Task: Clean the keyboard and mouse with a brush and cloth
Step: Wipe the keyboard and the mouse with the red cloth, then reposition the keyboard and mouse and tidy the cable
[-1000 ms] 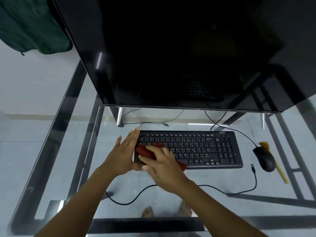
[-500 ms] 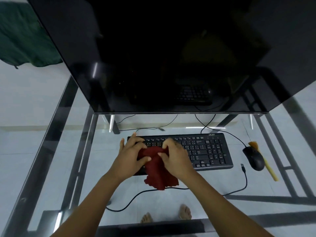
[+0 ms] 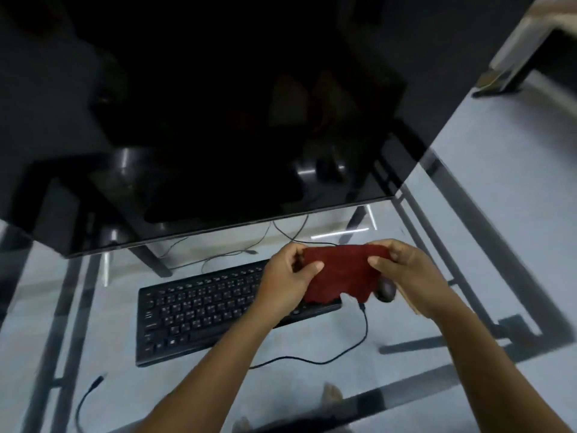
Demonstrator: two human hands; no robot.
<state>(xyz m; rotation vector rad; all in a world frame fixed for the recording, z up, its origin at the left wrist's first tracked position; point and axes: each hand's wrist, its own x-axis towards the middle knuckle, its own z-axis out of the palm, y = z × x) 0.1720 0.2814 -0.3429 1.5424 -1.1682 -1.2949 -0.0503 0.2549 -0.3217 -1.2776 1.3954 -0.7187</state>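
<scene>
A red cloth (image 3: 338,271) is stretched between my two hands above the right end of the black keyboard (image 3: 199,310). My left hand (image 3: 285,282) pinches its left edge and my right hand (image 3: 409,276) pinches its right edge. The black mouse (image 3: 386,291) shows just under the cloth's lower right corner, partly hidden by my right hand. A sliver of the brush's pale handle (image 3: 409,304) shows below my right wrist; the rest of the brush is hidden.
A large dark monitor (image 3: 218,120) looms over the back of the glass desk (image 3: 312,339). Black cables (image 3: 343,351) run across the glass in front of the keyboard and at the lower left. Bare feet show through the glass below.
Both hands lifted the cloth off the keyboard's left side and carried it right, spreading it out over the keyboard's right end by the mouse. The camera swung to the right.
</scene>
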